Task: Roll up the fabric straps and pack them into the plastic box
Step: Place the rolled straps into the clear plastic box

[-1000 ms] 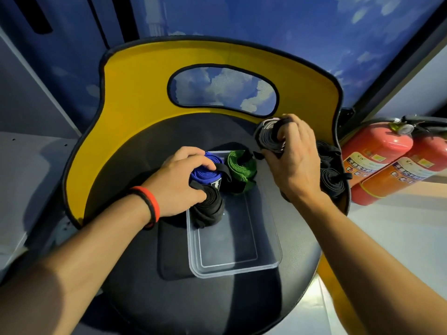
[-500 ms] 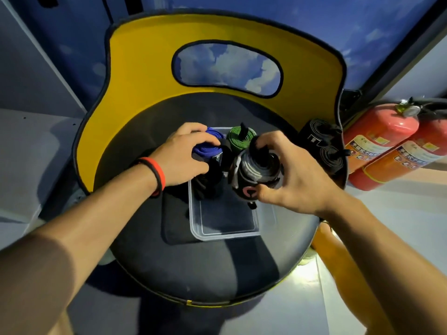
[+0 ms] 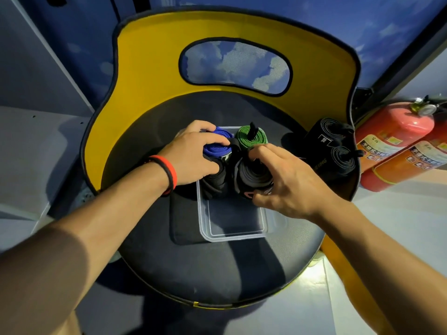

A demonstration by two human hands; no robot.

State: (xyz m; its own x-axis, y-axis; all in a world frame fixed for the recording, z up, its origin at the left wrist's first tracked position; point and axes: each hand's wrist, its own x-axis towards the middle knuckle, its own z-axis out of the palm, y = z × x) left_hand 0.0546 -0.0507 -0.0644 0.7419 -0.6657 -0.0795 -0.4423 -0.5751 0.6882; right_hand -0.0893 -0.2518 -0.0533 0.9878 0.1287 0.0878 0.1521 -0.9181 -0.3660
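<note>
A clear plastic box [image 3: 232, 234] sits on the black seat of a yellow-backed chair [image 3: 150, 76]. In its far end stand a blue rolled strap [image 3: 216, 148], a green rolled strap [image 3: 251, 139] and a black roll [image 3: 214, 183]. My left hand [image 3: 193, 157] rests on the blue and black rolls, fingers curled over them. My right hand [image 3: 283, 180] grips a dark grey-black rolled strap [image 3: 251, 177] and holds it in the box beside the black roll. Two more black rolled straps [image 3: 331, 139] lie on the seat at the right.
A flat black pad [image 3: 183, 221] lies under the box's left side. Two red fire extinguishers [image 3: 396, 139] stand on the floor right of the chair. A grey cabinet wall is at the left, a blue sky-print wall behind.
My right hand carried the dark roll from the seat's right side over to the box and lowered it in beside the black roll. My left hand stayed on the blue and black rolls.
</note>
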